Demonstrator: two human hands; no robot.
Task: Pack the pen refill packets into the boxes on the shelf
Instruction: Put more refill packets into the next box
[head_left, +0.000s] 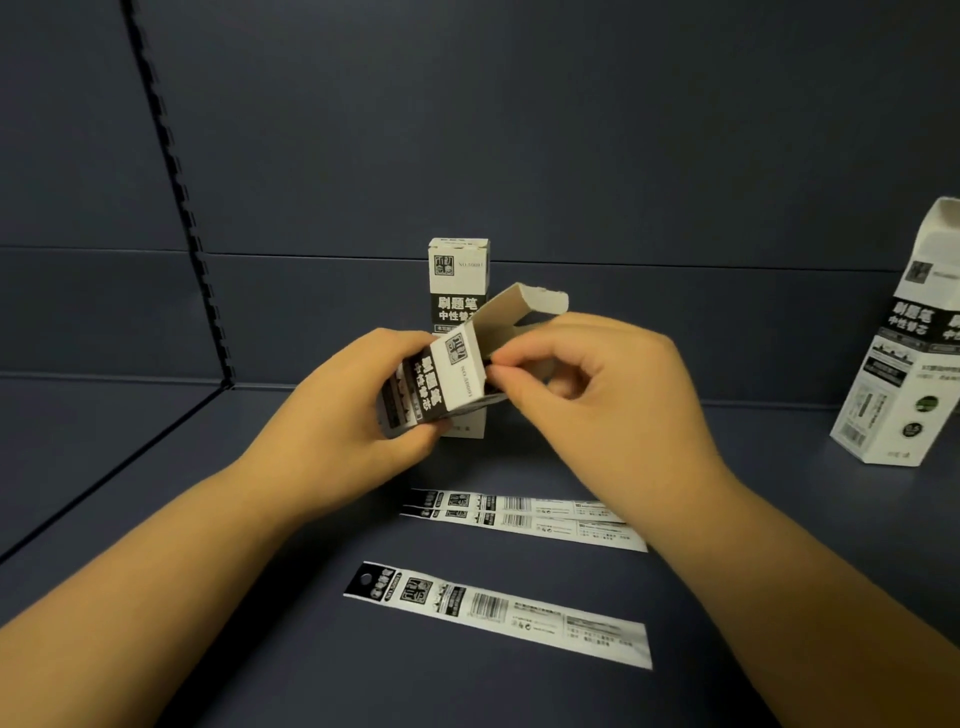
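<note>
My left hand (337, 410) grips a small black-and-white box (441, 384), tilted with its open top to the right and its lid flap (519, 312) raised. At the box's mouth my right hand (613, 395) pinches its fingertips together; I cannot tell what they hold. Behind stands a closed upright box (457, 280). An open box (904, 358) stands at the right edge. Flat on the shelf lie two overlapping refill packets (524, 514) and one nearer packet (498, 613).
The dark blue shelf floor (208, 519) meets a back panel (519, 130) and a left side wall with a slotted upright (176, 182). A bare stretch of shelf lies to the left of the packets.
</note>
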